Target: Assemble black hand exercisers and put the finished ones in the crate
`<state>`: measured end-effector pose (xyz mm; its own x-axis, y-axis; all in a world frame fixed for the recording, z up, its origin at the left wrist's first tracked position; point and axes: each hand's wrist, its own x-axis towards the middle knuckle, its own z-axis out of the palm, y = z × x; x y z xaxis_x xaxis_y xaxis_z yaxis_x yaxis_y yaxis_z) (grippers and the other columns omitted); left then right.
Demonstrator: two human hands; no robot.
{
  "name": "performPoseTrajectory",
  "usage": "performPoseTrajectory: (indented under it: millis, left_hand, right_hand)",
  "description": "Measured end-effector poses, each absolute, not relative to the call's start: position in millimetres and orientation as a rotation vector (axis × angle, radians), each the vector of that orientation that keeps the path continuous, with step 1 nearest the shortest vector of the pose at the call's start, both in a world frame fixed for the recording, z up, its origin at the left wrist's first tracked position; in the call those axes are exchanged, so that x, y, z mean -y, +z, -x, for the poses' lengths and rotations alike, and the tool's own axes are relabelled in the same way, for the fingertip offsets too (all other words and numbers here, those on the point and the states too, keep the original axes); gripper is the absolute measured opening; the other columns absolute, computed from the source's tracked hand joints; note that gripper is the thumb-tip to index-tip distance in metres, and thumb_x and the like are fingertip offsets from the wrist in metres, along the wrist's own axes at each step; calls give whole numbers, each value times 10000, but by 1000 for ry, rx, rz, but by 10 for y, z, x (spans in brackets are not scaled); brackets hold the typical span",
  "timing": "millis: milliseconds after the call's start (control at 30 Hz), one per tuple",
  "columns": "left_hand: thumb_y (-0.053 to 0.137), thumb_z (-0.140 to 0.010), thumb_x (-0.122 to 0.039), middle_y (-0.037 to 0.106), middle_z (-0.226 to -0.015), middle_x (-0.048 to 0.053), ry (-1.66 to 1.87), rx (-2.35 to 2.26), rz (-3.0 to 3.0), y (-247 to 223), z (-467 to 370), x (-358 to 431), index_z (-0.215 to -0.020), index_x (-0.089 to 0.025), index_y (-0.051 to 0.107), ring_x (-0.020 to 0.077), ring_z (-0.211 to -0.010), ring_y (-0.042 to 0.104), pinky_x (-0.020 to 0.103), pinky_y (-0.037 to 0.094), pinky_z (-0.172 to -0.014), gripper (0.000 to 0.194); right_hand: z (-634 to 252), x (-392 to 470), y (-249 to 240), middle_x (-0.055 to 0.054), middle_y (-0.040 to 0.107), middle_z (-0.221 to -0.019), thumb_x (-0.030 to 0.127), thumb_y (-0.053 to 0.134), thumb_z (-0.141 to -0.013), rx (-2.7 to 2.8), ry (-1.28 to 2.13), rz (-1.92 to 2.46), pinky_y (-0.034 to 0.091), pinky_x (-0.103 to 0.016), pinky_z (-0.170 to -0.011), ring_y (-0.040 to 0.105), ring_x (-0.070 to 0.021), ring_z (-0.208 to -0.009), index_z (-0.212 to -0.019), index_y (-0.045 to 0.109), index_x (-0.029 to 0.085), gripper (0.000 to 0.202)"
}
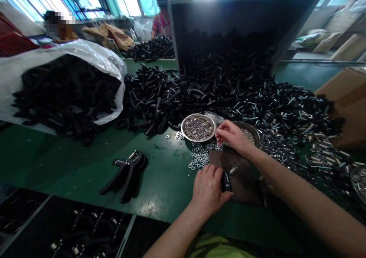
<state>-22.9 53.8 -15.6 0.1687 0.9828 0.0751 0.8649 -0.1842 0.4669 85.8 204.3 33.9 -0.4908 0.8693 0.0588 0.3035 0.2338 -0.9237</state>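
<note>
My left hand (206,187) is wrapped round a black plastic handle part (226,181) on a dark brown pad (247,183). A small coil spring (233,170) lies right beside that part; whether it is attached I cannot tell. My right hand (232,137) is above the pad at the right rim of a round metal bowl (198,115) of small metal pins. Its fingertips are pinched together, and anything between them is too small to see. Loose hex nuts (199,158) lie between the hands and the bowl. Left of them rests an assembled black hand gripper (128,174) with a spring.
Black handles (162,101) are heaped across the back, spilling from a large grey bin (246,18). A white sack (114,60) of black parts stands left. Springs (328,159), bolts and a cardboard box (349,101) are right. Two people are at the back.
</note>
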Motion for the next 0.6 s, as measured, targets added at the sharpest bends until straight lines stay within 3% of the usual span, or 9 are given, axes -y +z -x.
performPoseTrajectory:
  millis: [133, 300, 500, 600]
  left_hand:
    - [729, -624, -546, 556, -1064, 44, 524, -1731, -2157, -160, 257, -544, -1139, -234, 519, 237, -992, 501, 386, 428, -841, 638]
    - [745, -619, -491, 556, -1010, 41, 539, -1762, -2156, -164, 220, -552, -1058, -217, 549, 231, -951, 513, 381, 432, -830, 553]
    - [760, -590, -435, 551, -1008, 40, 570, -1800, -2123, -167, 171, -557, -1043, -212, 550, 235, -969, 503, 378, 430, -847, 547]
    - [756, -590, -431, 553, -999, 39, 577, -1810, -2128, -190, 163, -561, -1024, -206, 544, 235, -958, 503, 380, 432, -841, 533]
  right_hand:
    - [-1227, -1658, 237, 17, 559, -640, 315, 511, -825, 2072, 1305, 1197, 423, -239, -509, 504, -106, -529, -804, 573, 179, 151]
    - [-1477, -1346, 86, -41, 626, -826, 197, 519, -824, 2381, 1049, 1214, 452, -255, -653, 583, -139, -723, -789, 681, 182, 167]
    - [-1409, -1318, 24, -48, 644, -905, 81, 463, -823, 2440, 891, 1143, 451, -266, -747, 598, -152, -848, -962, 586, 174, 207]
    - [-1310, -1253, 39, -58, 639, -885, 90, 485, -816, 2616, 619, 1090, 443, -281, -718, 584, -177, -836, -955, 556, 163, 172]
